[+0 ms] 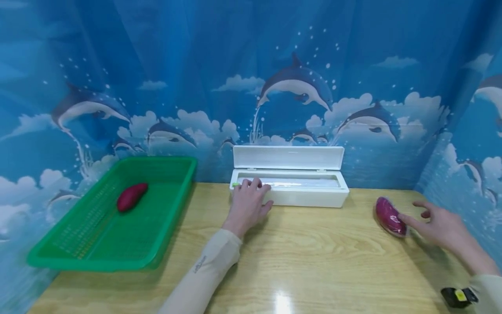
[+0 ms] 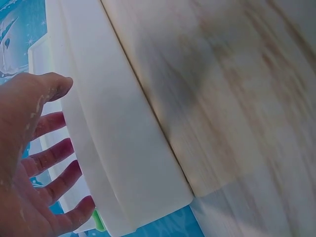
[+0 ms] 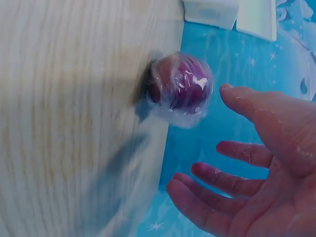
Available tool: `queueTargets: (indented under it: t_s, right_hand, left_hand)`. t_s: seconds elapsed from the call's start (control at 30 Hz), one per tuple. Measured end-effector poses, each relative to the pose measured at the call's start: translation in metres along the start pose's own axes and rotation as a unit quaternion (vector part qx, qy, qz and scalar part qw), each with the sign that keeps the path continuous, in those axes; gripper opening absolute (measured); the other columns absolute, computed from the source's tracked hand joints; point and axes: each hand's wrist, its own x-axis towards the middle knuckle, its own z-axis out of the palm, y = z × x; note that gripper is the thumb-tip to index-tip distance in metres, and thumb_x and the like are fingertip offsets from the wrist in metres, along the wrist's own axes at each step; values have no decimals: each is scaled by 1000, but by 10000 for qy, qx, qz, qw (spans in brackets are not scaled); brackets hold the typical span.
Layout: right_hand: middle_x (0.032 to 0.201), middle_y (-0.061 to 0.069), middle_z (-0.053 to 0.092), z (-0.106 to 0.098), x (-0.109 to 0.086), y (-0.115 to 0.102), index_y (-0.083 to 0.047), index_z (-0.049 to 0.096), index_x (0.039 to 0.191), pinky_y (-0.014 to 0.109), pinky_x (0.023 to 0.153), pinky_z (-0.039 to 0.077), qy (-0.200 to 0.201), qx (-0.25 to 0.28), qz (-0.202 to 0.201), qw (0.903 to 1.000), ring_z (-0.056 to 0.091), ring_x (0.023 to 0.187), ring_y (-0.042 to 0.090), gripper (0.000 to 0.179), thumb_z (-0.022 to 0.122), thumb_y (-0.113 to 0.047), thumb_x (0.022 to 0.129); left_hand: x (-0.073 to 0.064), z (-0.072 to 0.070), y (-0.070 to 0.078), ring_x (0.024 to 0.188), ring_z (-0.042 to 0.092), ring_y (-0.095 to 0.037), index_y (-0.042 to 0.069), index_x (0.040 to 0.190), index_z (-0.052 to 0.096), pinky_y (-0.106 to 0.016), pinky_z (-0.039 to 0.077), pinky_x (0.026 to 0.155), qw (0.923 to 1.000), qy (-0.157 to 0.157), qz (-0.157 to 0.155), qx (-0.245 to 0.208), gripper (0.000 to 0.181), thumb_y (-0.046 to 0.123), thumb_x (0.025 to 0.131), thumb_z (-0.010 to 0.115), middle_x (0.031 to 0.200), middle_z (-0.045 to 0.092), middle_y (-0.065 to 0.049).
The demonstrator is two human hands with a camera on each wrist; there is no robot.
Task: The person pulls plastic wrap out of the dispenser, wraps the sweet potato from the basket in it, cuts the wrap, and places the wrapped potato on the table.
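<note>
I have the left hand (image 1: pixel 248 207) stretched forward, fingers spread, the white box (image 1: pixel 307 198) just beneath them. My right hand (image 1: pixel 443 224) is loosely spread, holding nothing, the wrapped potato (image 1: pixel 389 216) just beside its thumb tip.

The marking (image 1: pixel 199 264) on the left sleeve (image 1: pixel 209 272) is too small to read; the left grip (image 1: pixel 249 205) hides part of the white box (image 1: pixel 307 198); the head view cuts off the right sleeve (image 1: pixel 489 290) and the surface (image 1: pixel 313 266)
</note>
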Motion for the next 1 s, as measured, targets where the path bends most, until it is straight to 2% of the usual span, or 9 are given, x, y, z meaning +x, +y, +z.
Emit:
queueTargets:
  t_s: [0.17,0.37,0.57,0.73,0.8,0.87,1.0]
  right_hand:
    - [120,45,60,-1,-6,-9,14,49,138,59,71,55,-18,156,-344,9993,65,98,55,75,53,-52,103]
    - [120,42,61,-2,-9,-25,11,54,135,59,72,55,447,279,-532,9972,67,98,52,64,54,-45,104]
    - [113,30,68,2,4,-68,4,64,129,60,74,55,1097,434,-1501,9816,68,96,45,43,64,-28,101]
    - [113,24,68,2,30,-108,0,67,127,53,75,60,1108,419,-2195,9684,67,101,41,33,68,-16,98]
    - [112,23,67,2,44,-121,-1,67,127,53,76,60,1068,350,-2477,9623,66,102,40,32,68,-11,97]
    - [113,23,67,2,55,-134,-2,67,129,54,78,59,1019,211,-2679,9578,66,101,39,33,68,-8,96]
    - [125,22,64,3,73,-157,-9,62,139,56,84,56,606,-172,-2870,9559,64,109,40,42,66,-6,97]
  left_hand:
    - [0,1,0,112,59,-27,28,136,62,-47,56,92,10000,40,-9,-9,46,51,96,66,125,62,-3]
    - [0,2,0,110,59,-28,28,134,63,-47,56,92,9999,89,18,-88,45,50,96,67,125,62,-3]
    - [6,-7,-4,114,60,-27,24,134,63,-47,56,94,9994,-100,-14,-342,44,48,97,66,126,65,-4]
    - [21,-14,-15,114,64,-25,16,133,62,-42,57,96,9971,44,246,-725,46,47,99,64,127,68,-6]
    - [28,-14,-19,117,62,-25,17,135,61,-44,55,100,9962,-199,290,-793,49,50,100,61,131,67,-6]
    - [35,-12,-23,124,60,-25,19,140,60,-48,52,104,9945,-606,299,-799,53,55,101,56,137,64,-5]
    - [43,-6,-29,133,55,-26,26,144,58,-54,47,108,9893,-1239,289,-715,57,62,102,46,146,59,-3]
